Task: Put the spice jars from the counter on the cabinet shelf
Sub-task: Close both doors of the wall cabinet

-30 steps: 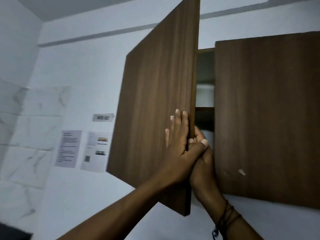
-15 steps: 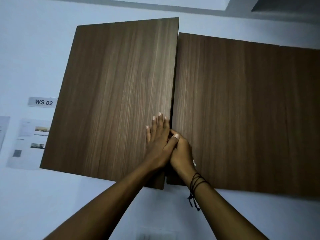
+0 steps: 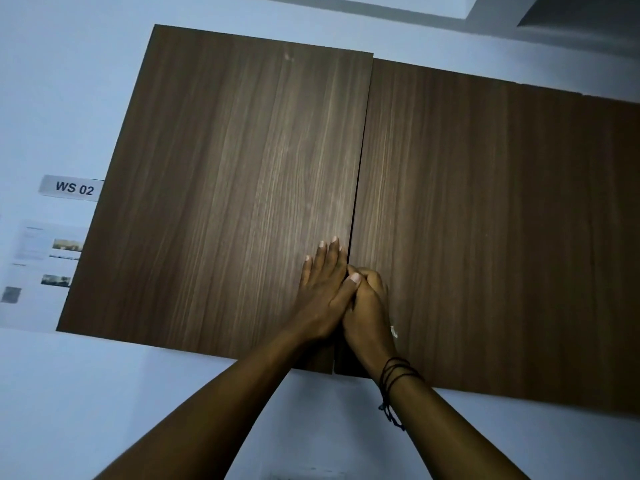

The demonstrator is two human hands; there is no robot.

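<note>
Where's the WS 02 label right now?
In the head view, the WS 02 label is on the white wall at far left, just beside the left cabinet door and above the printed sheets.

Both arms raised, converging at wrists. Left hand (image 3: 323, 292) laid flat, fingers straight, thumb crossed over right hand (image 3: 369, 308). Right hand's fingers curled; dark cord wound round right wrist.

Right cabinet door (image 3: 502, 237) cut off at frame edge, wall papers (image 3: 41, 258) blurred, partly behind left door (image 3: 225, 188)
</note>
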